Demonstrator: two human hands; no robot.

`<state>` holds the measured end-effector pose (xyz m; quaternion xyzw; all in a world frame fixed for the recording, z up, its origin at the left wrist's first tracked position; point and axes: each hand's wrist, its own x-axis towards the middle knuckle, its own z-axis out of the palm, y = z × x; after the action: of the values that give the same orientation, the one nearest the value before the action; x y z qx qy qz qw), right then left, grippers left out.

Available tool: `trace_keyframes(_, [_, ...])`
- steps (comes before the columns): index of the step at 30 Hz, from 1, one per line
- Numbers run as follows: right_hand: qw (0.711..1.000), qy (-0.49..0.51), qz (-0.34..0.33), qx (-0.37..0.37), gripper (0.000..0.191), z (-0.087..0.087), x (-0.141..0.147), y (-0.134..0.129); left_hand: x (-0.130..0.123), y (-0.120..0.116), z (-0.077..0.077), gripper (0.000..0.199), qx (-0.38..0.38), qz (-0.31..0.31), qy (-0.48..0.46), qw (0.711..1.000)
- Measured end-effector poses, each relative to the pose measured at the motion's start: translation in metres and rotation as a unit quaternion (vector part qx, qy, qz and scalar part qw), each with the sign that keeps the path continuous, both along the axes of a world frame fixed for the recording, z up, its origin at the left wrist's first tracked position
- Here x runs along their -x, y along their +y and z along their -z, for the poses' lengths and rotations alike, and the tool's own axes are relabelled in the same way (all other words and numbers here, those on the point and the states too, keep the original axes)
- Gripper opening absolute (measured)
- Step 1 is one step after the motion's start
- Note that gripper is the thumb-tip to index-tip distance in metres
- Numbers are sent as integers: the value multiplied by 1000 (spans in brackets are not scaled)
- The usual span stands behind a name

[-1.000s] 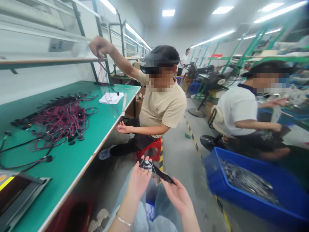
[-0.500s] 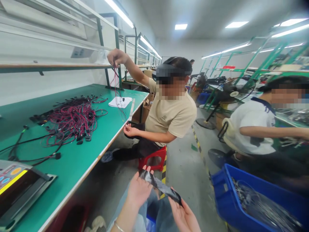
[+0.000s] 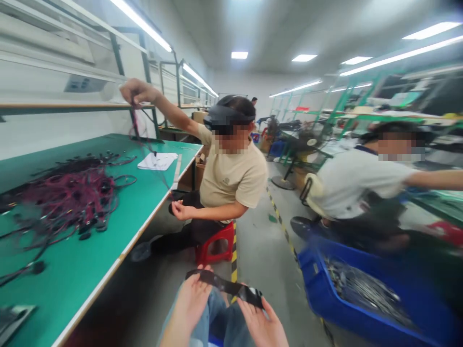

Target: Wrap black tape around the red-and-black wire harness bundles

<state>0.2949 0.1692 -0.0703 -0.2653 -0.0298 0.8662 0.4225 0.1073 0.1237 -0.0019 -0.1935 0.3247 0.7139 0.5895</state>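
Observation:
Both my hands are low in the head view, palms up, and hold a flat, glossy black strip (image 3: pixel 226 285) across them. My left hand (image 3: pixel 190 301) supports it near its left end. My right hand (image 3: pixel 258 323) has its fingertips under the right end. The strip's material is not clear from here. My jeans (image 3: pixel 217 318) show below and between my hands.
A co-worker (image 3: pixel 231 164) on a red stool (image 3: pixel 213 248) lifts red-and-black wires above a green workbench (image 3: pixel 87 270) with a wire harness pile (image 3: pixel 72 193). Another co-worker (image 3: pixel 358 183) sits right, beside a blue crate (image 3: pixel 318 284) of wire bundles.
The black strip now lies closer to level, with its left end reaching farther past my left hand. The view has swung, and the co-worker's raised hand has shifted left.

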Motion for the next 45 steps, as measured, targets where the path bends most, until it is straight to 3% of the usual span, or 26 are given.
trace_keyframes(3, [997, -65, 10, -35, 27, 10, -1, 2, -1, -4, 1, 22, -18, 25, 10, 999])
trace_keyframes(7, [994, -93, -17, -46, 29, 20, 0, 7, 4, -9, 14, 17, -15, 26, 15, 999])
trace_keyframes(17, [992, -123, -8, 9, 35, -25, 13, -7, 14, -21, 17, 29, -13, 16, -17, 1000])
trace_keyframes(24, [993, -115, 0, 8, 35, -22, 8, -13, 11, -24, 15, 32, 10, 23, -9, 1000])
trace_keyframes(33, [994, -101, 35, -8, 34, -28, 8, -18, 11, -28, 22, 18, -10, 24, -10, 1000])
trace_keyframes(37, [998, -54, 10, -34, 36, -18, 6, -20, 14, -28, 33, 27, -3, 39, -10, 999])
trace_keyframes(45, [998, -45, -39, -4, 32, 28, -2, -9, 13, -17, 76, 32, 45, 59, -11, 997])
